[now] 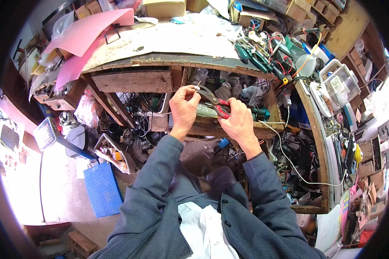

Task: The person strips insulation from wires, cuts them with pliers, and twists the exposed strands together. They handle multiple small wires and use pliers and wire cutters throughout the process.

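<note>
My right hand (pixel 240 123) is closed around the red handles of a pair of dark-jawed pliers (pixel 208 95), whose jaws point up and left. In front of the jaws my left hand (pixel 184 108) is pinched shut on a small pale piece (pixel 197 88), too small to name. The jaw tips reach this piece, but I cannot tell whether they grip it. Both hands are held above a pulled-out wooden drawer (pixel 229 128) filled with plastic bags, jars and loose parts.
A wooden workbench (pixel 160 64) spans the far side, with a pile of pliers and screwdrivers (pixel 256 54) at its right. Pink sheets (pixel 84 36) lie at the far left. A blue platform scale (pixel 103 189) stands on the floor at left. A white cable (pixel 285 157) loops at right.
</note>
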`<action>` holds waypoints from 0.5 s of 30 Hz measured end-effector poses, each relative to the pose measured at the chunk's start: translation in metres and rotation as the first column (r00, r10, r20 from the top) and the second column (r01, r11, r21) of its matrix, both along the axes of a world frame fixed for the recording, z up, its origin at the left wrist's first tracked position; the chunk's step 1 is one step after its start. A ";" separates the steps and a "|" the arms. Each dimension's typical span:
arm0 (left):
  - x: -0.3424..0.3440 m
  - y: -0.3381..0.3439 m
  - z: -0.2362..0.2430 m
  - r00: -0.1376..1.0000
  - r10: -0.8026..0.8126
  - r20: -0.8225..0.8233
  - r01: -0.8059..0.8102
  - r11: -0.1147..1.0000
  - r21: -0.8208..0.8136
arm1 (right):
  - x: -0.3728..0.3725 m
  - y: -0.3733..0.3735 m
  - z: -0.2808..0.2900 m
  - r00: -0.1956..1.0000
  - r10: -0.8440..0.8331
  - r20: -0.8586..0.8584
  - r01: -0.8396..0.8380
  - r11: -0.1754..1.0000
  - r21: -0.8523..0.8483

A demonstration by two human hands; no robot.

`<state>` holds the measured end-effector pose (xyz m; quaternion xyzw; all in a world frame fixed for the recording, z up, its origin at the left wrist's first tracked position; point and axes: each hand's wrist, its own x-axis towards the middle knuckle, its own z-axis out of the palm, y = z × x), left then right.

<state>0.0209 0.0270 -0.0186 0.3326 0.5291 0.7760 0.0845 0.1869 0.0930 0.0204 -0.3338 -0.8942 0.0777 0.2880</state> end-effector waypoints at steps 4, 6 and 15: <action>-0.001 0.001 -0.003 0.997 0.033 -0.063 -0.032 0.999 0.012 | -0.001 -0.002 0.000 1.000 0.000 -0.017 -0.001 0.999 -0.039; -0.002 0.003 -0.004 0.990 0.071 -0.125 -0.071 0.997 0.002 | 0.000 -0.002 0.002 1.000 -0.006 -0.015 0.005 0.997 -0.080; 0.008 -0.001 0.003 0.887 0.201 -0.415 -0.228 0.974 -0.015 | 0.007 -0.008 0.013 0.996 -0.069 0.055 0.072 0.997 -0.041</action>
